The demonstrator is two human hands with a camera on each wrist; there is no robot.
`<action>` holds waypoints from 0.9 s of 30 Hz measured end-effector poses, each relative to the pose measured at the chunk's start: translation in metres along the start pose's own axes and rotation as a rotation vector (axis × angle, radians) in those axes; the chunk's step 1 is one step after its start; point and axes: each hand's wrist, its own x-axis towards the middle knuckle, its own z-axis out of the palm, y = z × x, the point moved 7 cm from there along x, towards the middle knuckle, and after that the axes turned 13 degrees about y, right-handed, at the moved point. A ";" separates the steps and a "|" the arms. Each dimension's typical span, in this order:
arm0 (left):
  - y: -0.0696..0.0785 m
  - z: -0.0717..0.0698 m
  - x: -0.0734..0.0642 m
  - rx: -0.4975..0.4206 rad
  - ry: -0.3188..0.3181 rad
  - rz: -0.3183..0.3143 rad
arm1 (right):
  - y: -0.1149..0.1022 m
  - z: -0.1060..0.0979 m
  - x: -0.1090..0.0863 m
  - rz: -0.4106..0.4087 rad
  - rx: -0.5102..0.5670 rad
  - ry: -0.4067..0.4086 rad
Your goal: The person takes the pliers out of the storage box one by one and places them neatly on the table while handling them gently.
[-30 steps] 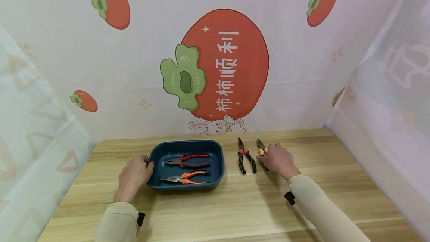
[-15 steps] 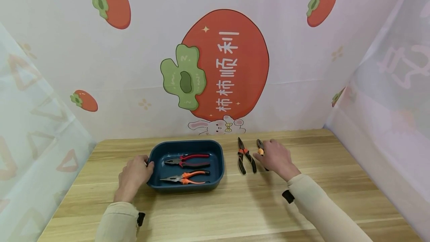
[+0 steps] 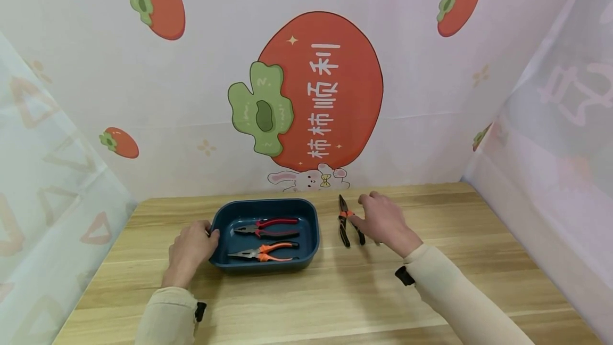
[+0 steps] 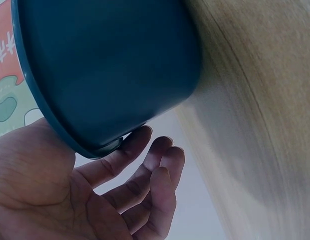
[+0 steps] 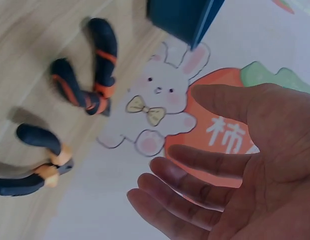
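Note:
My left hand (image 3: 190, 249) grips the left rim of a dark blue plastic basin (image 3: 263, 269), its fingers outside below the rim in the left wrist view. In the basin lie red-and-black pliers (image 3: 279, 221) and orange-handled long-nose pliers (image 3: 265, 249). Hovering at the right, my right hand (image 3: 383, 222) has its fingers spread and holds nothing. Beside its thumb in the head view are long-nose pliers (image 3: 344, 215) with black-and-orange handles, lying on the table. Pliers with black-and-yellow handles (image 5: 39, 137) show on the table in the right wrist view; the hand mostly hides them in the head view.
The wooden table (image 3: 306, 313) backs onto a white cloth wall (image 3: 201, 95) printed with persimmons and a rabbit. Cloth walls also rise at the left and right sides.
My right hand has come off the yellow-handled pliers, moving left and upward toward the black-and-orange ones. The left hand and basin have stayed put.

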 end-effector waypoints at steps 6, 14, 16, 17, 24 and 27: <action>0.000 -0.002 0.000 0.008 0.009 0.001 | -0.019 -0.003 0.003 -0.021 0.027 -0.010; -0.002 -0.002 0.000 0.024 0.012 0.007 | -0.039 -0.003 0.005 -0.045 0.053 -0.014; -0.001 -0.002 0.000 0.022 0.010 0.009 | -0.043 -0.003 0.005 -0.062 0.061 -0.010; -0.001 -0.002 0.000 0.021 0.009 0.009 | -0.046 -0.003 0.005 -0.071 0.063 -0.009; 0.001 -0.003 -0.001 0.027 0.008 0.014 | -0.060 -0.001 0.009 -0.095 0.106 -0.033; 0.002 -0.002 -0.001 0.029 0.008 0.012 | -0.065 0.000 0.010 -0.113 0.120 -0.037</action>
